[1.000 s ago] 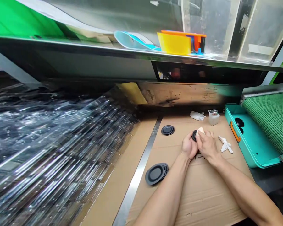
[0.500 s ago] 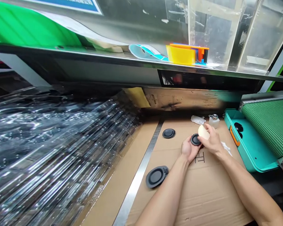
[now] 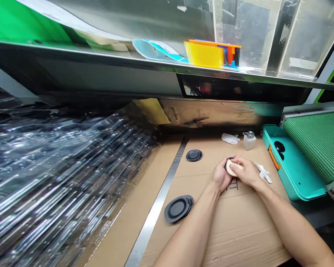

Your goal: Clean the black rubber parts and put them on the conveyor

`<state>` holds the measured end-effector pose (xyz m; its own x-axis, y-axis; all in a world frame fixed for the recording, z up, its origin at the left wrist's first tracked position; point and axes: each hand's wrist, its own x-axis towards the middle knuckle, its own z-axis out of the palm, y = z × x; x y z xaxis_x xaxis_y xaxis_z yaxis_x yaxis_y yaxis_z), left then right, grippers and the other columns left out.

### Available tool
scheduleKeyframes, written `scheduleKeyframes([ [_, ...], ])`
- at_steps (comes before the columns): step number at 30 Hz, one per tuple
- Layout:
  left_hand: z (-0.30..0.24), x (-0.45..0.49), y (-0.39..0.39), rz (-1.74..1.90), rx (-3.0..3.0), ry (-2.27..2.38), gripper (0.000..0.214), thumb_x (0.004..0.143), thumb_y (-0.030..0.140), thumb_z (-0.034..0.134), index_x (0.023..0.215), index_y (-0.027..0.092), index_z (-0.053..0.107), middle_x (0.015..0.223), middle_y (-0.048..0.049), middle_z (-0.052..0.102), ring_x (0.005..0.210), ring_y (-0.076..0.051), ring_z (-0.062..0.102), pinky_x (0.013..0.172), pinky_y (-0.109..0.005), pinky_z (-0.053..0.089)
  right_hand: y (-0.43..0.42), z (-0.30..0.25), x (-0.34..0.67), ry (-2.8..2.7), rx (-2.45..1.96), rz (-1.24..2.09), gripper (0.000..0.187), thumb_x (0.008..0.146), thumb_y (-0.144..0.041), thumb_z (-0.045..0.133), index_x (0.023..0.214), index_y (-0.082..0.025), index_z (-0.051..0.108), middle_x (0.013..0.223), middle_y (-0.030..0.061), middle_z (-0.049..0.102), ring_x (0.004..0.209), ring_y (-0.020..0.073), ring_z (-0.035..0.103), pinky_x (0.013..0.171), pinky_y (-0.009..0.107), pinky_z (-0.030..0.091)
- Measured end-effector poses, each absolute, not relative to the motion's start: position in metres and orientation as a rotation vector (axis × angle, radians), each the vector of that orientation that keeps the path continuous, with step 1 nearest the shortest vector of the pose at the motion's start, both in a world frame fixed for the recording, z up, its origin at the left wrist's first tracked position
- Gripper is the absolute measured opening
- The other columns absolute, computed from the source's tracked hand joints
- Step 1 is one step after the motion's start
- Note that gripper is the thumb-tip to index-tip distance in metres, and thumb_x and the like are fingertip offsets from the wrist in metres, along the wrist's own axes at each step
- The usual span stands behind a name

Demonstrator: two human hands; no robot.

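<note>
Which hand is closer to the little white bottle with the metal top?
Right. The right hand, holding a beige pad, is just in front of the small white metal-topped bottle. The left hand, gripping a small black round disc, is farther, down-left.

- One head-worn camera looks forward and down, close over the cardboard sheet (image 3: pixel 239 230), with the forearms (image 3: pixel 195 230) entering from 5 o'clock.
- The left hand (image 3: pixel 221 177) and right hand (image 3: pixel 249 173) sit near, just right of centre; the shelf (image 3: pixel 156 65) lies at 12 o'clock.
</note>
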<state>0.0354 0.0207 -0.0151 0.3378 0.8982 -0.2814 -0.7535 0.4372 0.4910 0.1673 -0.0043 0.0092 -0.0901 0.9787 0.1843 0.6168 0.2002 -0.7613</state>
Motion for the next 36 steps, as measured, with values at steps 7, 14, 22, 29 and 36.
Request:
scheduleKeyframes([
  [7, -0.017, 0.036, 0.023, 1.110, 0.314, 0.580, 0.039, 0.103, 0.033, 0.038, 0.107, 0.008, 0.068, 0.117, -0.0195, 0.071, 0.111, -0.028, 0.068, 0.105, -0.047, 0.051, -0.002, 0.005, 0.184, -1.802, -1.486, 0.585, 0.030, 0.091, -0.036, 0.059, 0.114, -0.024, 0.074, 0.111, 0.0021, 0.076, 0.102, 0.0198, 0.070, 0.092, 0.029, 0.051],
  [14, -0.020, 0.035, 0.024, 1.127, 0.254, 0.563, 0.039, 0.104, 0.032, 0.037, 0.110, 0.008, 0.068, 0.112, -0.0162, 0.073, 0.106, -0.024, 0.070, 0.102, -0.043, 0.053, -0.006, 0.004, 0.158, -1.858, -1.829, 0.194, 0.039, 0.100, -0.047, 0.046, 0.134, -0.035, 0.061, 0.103, 0.0038, 0.077, 0.090, 0.0246, 0.072, 0.079, 0.033, 0.052],
  [22, -0.021, 0.036, 0.023, 1.126, 0.226, 0.554, 0.042, 0.104, 0.033, 0.036, 0.122, 0.010, 0.065, 0.112, -0.0143, 0.074, 0.109, -0.024, 0.069, 0.106, -0.043, 0.050, -0.007, 0.006, 0.145, -1.830, -2.003, 0.162, 0.048, 0.103, -0.052, 0.036, 0.144, -0.035, 0.053, 0.096, 0.0082, 0.076, 0.082, 0.0261, 0.071, 0.075, 0.034, 0.050],
  [29, -0.018, 0.040, 0.017, 1.128, 0.293, 0.474, 0.043, 0.104, 0.035, 0.036, 0.133, 0.016, 0.061, 0.130, -0.0129, 0.068, 0.124, -0.026, 0.063, 0.112, -0.044, 0.046, -0.013, 0.014, 0.129, -1.812, -2.036, 0.297, 0.053, 0.104, -0.052, 0.031, 0.152, -0.032, 0.041, 0.097, 0.0107, 0.075, 0.082, 0.0289, 0.072, 0.073, 0.038, 0.050],
  [36, -0.018, 0.040, 0.016, 1.070, 0.292, 0.481, 0.043, 0.103, 0.035, 0.038, 0.133, 0.016, 0.062, 0.131, -0.0137, 0.067, 0.124, -0.027, 0.062, 0.110, -0.046, 0.047, -0.008, 0.005, 0.138, -1.809, -2.024, 0.261, 0.055, 0.102, -0.054, 0.035, 0.152, -0.031, 0.042, 0.094, 0.0106, 0.075, 0.081, 0.0278, 0.071, 0.077, 0.037, 0.050],
])
